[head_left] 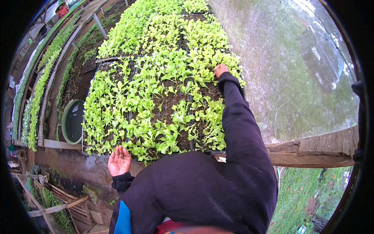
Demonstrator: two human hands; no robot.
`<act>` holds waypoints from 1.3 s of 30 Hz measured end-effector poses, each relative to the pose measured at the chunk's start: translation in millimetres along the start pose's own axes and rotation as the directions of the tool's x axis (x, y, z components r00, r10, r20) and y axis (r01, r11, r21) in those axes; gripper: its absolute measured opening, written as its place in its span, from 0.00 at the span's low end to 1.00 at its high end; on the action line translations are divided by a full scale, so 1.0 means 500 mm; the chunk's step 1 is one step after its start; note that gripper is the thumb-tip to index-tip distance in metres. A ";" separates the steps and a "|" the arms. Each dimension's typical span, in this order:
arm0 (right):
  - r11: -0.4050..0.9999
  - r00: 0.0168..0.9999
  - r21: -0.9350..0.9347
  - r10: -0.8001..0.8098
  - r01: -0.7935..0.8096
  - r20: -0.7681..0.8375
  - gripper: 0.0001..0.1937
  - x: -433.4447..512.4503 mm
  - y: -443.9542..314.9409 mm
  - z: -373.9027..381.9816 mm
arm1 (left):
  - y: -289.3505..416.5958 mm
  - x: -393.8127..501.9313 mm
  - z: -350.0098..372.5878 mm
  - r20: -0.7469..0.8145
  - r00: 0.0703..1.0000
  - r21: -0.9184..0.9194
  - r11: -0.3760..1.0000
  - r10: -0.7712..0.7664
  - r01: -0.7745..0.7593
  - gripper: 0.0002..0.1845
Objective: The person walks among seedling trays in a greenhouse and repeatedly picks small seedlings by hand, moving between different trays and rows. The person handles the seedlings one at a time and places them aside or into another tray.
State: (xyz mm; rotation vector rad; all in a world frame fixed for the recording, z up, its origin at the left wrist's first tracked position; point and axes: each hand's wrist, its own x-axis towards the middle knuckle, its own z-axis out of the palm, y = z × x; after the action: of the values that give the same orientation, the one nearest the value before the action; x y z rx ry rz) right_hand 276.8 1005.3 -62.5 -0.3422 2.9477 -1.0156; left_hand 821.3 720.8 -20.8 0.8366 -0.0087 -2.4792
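Black seedling trays [190, 111] full of light green leafy seedlings [146, 108] lie in rows before me. My right hand [222, 70] reaches out to the right edge of the trays, its fingers bent down among the leaves; whether they pinch a seedling is hidden. Near the trays' front left edge my left hand [119, 161] is held palm up with fingers extended, and small specks of soil mark the skin. Dark soil [168, 102] shows between the plants at the middle of the trays.
A round green tub [65, 122] of dark water stands left of the trays. Clear plastic sheeting [286, 73] and a wooden beam [324, 147] border the right side. Further plant beds [43, 84] run along the left, with a person [62, 11] far off. A slatted wooden frame [73, 204] lies lower left.
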 end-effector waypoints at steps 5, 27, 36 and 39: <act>0.728 0.926 0.628 0.024 -0.275 0.377 0.06 -0.015 -0.029 -0.045 | 0.003 0.009 -0.001 0.009 1.000 -0.006 1.000 -0.018 0.018 0.12; 0.955 0.953 -0.154 -0.219 0.253 0.211 0.10 -0.106 0.001 -0.098 | 0.011 0.017 0.011 0.064 0.993 0.010 0.995 -0.098 0.097 0.12; 0.235 0.988 0.968 0.146 -0.092 0.059 0.06 -0.146 0.059 -0.183 | 0.046 0.027 0.005 0.057 0.995 0.022 0.997 -0.080 0.079 0.12; 0.451 0.987 0.878 0.081 -0.161 0.139 0.07 -0.198 0.045 -0.195 | 0.052 0.031 0.007 0.050 0.993 0.027 0.994 -0.107 0.106 0.12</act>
State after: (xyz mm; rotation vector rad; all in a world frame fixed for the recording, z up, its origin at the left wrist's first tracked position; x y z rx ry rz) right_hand 361.4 1102.3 -6.0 -0.1086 1.8703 -2.2210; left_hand 821.0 690.3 -22.3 0.8021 -0.0120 -2.6051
